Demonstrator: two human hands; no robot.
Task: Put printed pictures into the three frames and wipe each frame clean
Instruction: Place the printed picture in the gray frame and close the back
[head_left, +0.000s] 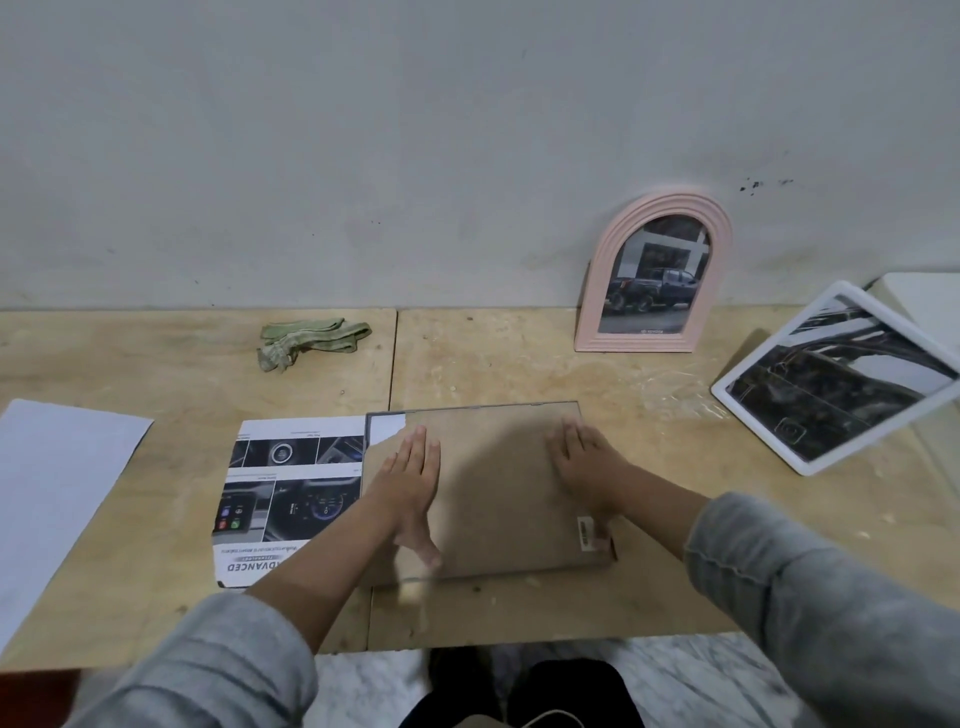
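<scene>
A rectangular frame (493, 488) lies face down in front of me, its brown backing board up and a white corner of paper showing at its top left. My left hand (410, 483) rests flat on the board's left part, fingers together. My right hand (584, 465) lies flat on the right part. A printed car brochure page (283, 488) lies beside the frame on the left, partly under it. A pink arched frame (657, 270) with a truck picture leans on the wall. A white frame (841, 379) with a dark picture stands tilted at the right. A green cloth (311, 340) lies crumpled at the back.
A blank white sheet (57, 493) lies at the far left of the wooden table (171, 374). Clear plastic wrap (680, 392) sits between the pink and white frames. The table's front edge is close to my arms, with marble floor below.
</scene>
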